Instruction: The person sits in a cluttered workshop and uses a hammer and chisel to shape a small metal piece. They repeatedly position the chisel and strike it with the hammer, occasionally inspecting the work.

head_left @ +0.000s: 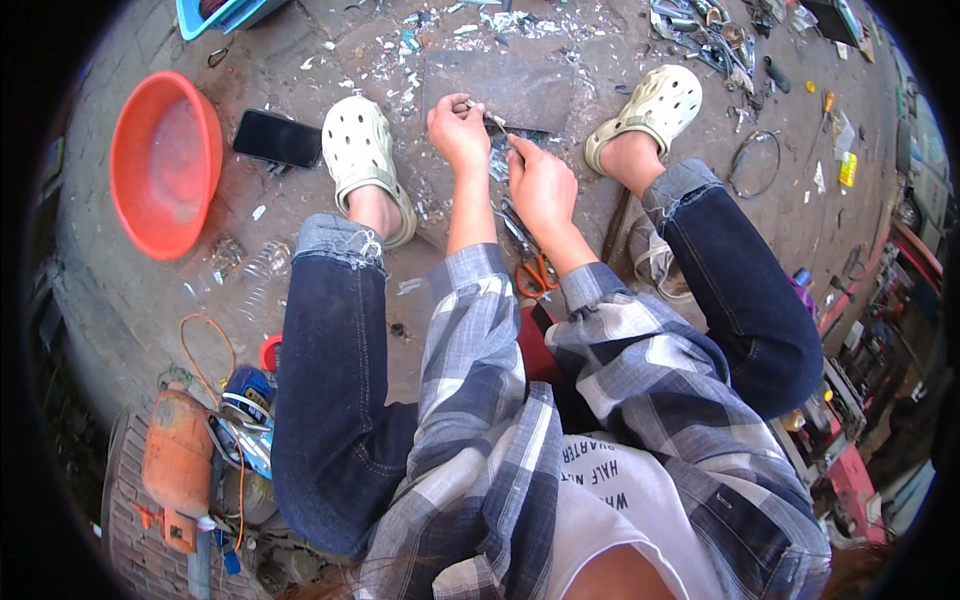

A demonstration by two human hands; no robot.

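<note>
Between my knees, my left hand [458, 133] is closed, thumb and fingers pinching a small silvery piece [492, 116] too small to name. My right hand [543, 188] is closed just beside it, its fingertips close to that piece; whatever it grips is hidden by the fingers. Both hands are above the near edge of a dark flat plate [500, 80] lying on the ground. Below my right hand, orange-handled pliers or cutters [537, 275] lie with other tools. Shiny scraps are scattered about the plate.
A red plastic basin [165, 165] stands at left, with a black phone [277, 138] near my left shoe [358, 145]. A heap of metal parts [712, 38] lies far right. An orange cylinder [178, 455] is at lower left, a blue bin [225, 14] far left.
</note>
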